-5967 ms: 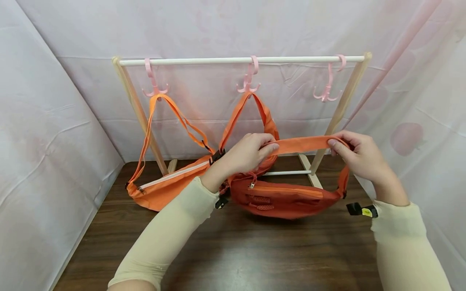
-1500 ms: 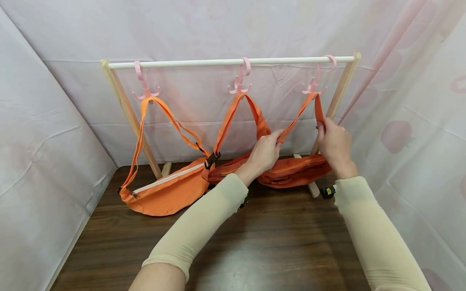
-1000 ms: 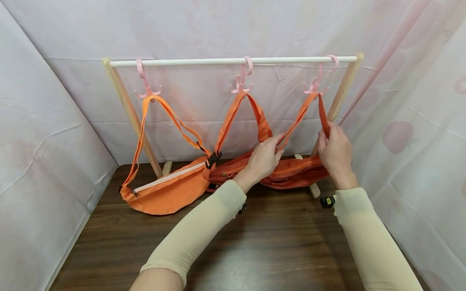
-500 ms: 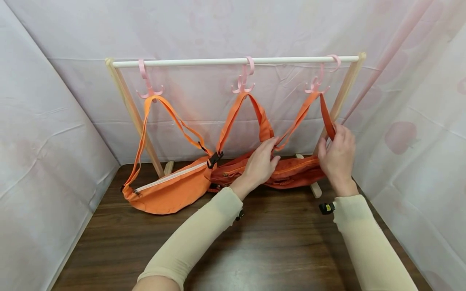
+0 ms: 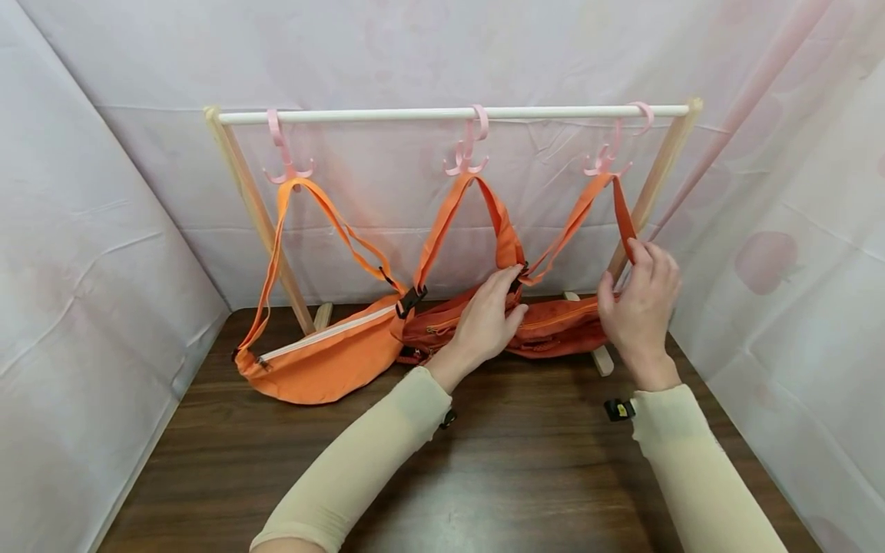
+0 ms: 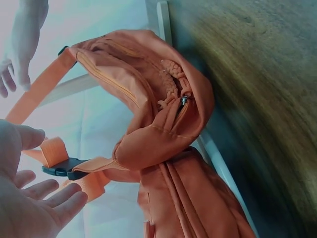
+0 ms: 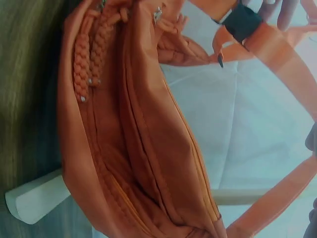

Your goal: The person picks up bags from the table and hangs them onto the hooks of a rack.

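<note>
A rust-red waist bag point(image 5: 563, 326) hangs by its orange strap point(image 5: 577, 215) from the right pink hook point(image 5: 608, 157), its body low near the tabletop. My left hand point(image 5: 487, 315) is by the strap's left side, fingers extended; in the left wrist view the fingers are spread beside a black buckle point(image 6: 64, 168), not gripping it. At the strap's right side is my right hand point(image 5: 643, 299), fingers loosely bent, fingertips close to the strap; whether they touch it I cannot tell. Braided zipper pulls point(image 7: 89, 59) show on the bag in the right wrist view.
A bright orange waist bag point(image 5: 325, 361) hangs from the left hook point(image 5: 286, 157). Another rust-red bag point(image 5: 442, 319) hangs from the middle hook point(image 5: 466, 150), partly behind my left hand. A white rod point(image 5: 380, 115) carries the hooks between wooden posts point(image 5: 660, 177).
The strap, earlier stretched between both hands, now loops over the right hook, and its bag has moved back under the rack. Both hands have loosened from the strap and lowered slightly.
</note>
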Available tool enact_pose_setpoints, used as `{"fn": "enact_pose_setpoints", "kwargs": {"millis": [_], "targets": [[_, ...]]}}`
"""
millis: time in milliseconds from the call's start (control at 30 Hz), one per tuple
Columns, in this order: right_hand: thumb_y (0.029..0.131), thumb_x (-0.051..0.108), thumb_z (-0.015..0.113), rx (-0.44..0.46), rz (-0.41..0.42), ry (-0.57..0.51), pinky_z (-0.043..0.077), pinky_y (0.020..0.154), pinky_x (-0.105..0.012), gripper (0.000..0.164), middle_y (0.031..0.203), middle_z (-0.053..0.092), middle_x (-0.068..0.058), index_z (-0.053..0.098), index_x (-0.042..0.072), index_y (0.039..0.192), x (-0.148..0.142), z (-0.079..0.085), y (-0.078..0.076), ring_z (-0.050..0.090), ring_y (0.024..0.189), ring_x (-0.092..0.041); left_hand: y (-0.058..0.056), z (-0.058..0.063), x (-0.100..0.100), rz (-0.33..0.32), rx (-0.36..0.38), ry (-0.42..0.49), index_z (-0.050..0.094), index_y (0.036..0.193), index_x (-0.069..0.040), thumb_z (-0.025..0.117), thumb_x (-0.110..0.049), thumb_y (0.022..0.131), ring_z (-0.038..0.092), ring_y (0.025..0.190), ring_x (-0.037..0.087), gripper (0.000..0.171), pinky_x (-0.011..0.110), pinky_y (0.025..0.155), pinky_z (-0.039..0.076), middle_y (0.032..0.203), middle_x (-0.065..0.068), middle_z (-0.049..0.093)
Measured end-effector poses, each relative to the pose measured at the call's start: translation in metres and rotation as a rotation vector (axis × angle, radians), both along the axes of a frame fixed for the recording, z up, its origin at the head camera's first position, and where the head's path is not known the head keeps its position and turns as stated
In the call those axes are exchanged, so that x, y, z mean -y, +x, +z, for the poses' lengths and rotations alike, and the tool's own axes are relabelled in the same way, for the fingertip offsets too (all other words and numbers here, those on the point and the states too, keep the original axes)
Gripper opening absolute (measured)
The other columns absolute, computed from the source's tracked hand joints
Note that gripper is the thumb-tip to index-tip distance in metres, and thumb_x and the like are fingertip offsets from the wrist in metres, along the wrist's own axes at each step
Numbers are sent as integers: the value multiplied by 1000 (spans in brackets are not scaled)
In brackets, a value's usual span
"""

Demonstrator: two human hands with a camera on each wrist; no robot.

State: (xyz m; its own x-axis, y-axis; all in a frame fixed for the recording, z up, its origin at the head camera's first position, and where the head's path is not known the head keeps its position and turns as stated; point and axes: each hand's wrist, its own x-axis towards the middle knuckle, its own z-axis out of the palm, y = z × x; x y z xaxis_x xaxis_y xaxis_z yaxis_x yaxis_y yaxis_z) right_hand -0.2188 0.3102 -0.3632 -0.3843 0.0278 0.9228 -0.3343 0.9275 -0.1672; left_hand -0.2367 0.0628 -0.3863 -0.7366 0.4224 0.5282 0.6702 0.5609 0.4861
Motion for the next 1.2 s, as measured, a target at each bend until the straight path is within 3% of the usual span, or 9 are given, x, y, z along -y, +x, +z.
{"fn": "enact_pose_setpoints", "kwargs": {"millis": [433,867,1200], "targets": [[83,16,63,49,115,63,32,86,-60,58,135,45,-19,45,3,137,24,-16,17,41,119,-42,24,-2,19,10,-26,-3,23,152,-29,58,-35,95,34,135,9,68,34,103,38,151,-6,32],[82,16,63,127,225,94,35,93,-55,58,132,48,-20,47,0,135,42,-29,31,45,117,-41,42,-6,41,34,-67,-14,39,146,-19,62,-38,92,40,131,11,62,35,100,41,146,-2,41],[83,22,64,212,304,127,35,93,-56,59,132,48,-20,48,2,136,55,-40,45,45,116,-42,55,-10,58,45,-66,-30,39,146,-24,63,-41,90,40,130,9,63,34,99,42,145,-6,40]]}}
